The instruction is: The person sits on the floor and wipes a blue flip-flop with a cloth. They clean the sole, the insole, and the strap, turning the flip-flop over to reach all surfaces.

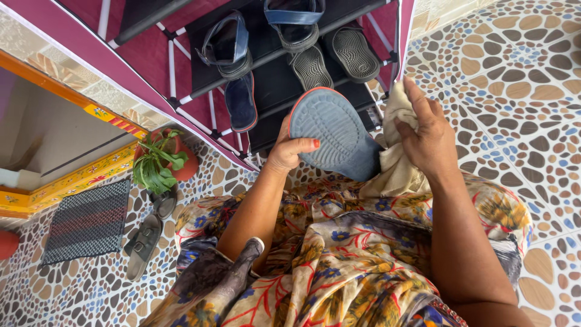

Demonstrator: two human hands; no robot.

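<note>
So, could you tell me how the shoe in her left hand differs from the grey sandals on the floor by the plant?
The blue shoe is held up by the left hand, sole upward; the grey sandals lie flat on the tiled floor. The blue shoe shows a closed, red-edged sole; the grey sandals show open straps. Both lie near the shoe rack.

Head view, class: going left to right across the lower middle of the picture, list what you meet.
Doormat → grey sandals on the floor → potted plant → left hand → blue shoe sole → cream cloth → right hand.
</note>
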